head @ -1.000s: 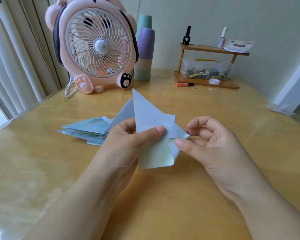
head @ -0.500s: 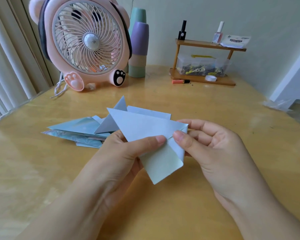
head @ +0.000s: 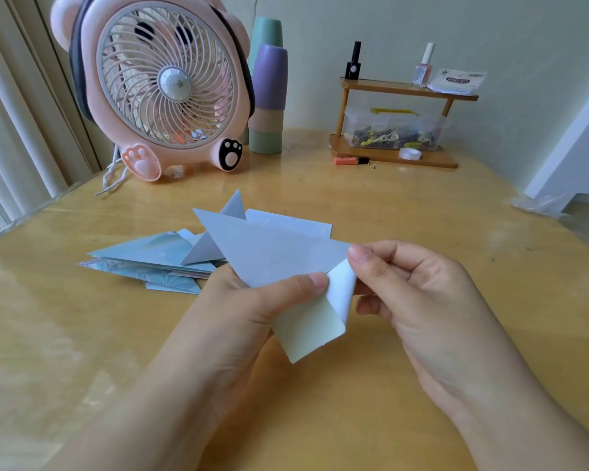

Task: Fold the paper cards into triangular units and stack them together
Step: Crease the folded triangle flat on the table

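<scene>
Mid-fold, above the wooden table [head: 422,205]. Left hand [head: 252,307] clamped on the pale blue paper card [head: 272,253], thumb pinning the flap; right hand [head: 419,294] pinching its curled corner, probably to crease it (finished triangular units [head: 150,260] stacked just behind).

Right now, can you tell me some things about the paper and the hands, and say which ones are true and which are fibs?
1. Both hands hold one paper card. True: the left hand and the right hand pinch it.
2. The card lies flat on the table. False: it is held above the table.
3. A pile of folded cards lies behind the left hand. True.
4. The fan is blue. False: it is pink.
</scene>
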Available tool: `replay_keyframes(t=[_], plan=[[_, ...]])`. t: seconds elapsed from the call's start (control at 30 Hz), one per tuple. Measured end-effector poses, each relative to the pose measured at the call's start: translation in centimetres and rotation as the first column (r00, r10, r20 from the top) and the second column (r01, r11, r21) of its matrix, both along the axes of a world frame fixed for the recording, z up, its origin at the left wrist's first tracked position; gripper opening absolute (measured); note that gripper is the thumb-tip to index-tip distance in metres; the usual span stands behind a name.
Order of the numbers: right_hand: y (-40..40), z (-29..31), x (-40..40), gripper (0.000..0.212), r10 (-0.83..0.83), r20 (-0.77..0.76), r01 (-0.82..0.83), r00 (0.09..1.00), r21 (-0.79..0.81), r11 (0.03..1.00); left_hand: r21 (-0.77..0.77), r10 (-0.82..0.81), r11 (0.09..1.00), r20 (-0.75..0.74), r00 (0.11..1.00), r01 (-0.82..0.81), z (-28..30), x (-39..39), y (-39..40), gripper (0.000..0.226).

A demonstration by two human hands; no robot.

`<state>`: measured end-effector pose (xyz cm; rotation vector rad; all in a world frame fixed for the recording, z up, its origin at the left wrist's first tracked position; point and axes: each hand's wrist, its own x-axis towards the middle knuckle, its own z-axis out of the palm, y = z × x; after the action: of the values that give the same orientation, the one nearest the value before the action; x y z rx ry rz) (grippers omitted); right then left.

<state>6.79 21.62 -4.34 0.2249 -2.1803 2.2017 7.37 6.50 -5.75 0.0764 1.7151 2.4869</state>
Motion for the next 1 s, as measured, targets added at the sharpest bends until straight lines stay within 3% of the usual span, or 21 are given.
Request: replay_keyframes(t=[0.4,0.63,0.83,1.0], plan=[[0.41,-0.14,-0.41,0.018,-0.009,-0.007,0.009,1.0,-0.054,0.998,0.007,-0.001,1.0,0.075,0.997,0.0,0.0,0.2,0.14,0.027],[0.61,0.09,-0.32,0.025,0.04,-0.023,-0.042,0.999,-0.098,0.994,0.022,-0.013,1.0,0.04,0.999,0.012,0.11,0.35,0.24,0.024],[0.18,-0.2,-0.11,0.021,-0.006,-0.083,0.005,0.996,-0.007,1.0,-0.036,0.049,0.998,0.004,0.999,-0.048,-0.18,0.07,0.14,0.04],[0.27,-0.1,0.08,0.025,0.106,-0.005,-0.106,0.994,0.032,0.994,0.004,0.082,0.997,-0.012,0.997,-0.082,-0.14,0.23,0.14,0.031]])
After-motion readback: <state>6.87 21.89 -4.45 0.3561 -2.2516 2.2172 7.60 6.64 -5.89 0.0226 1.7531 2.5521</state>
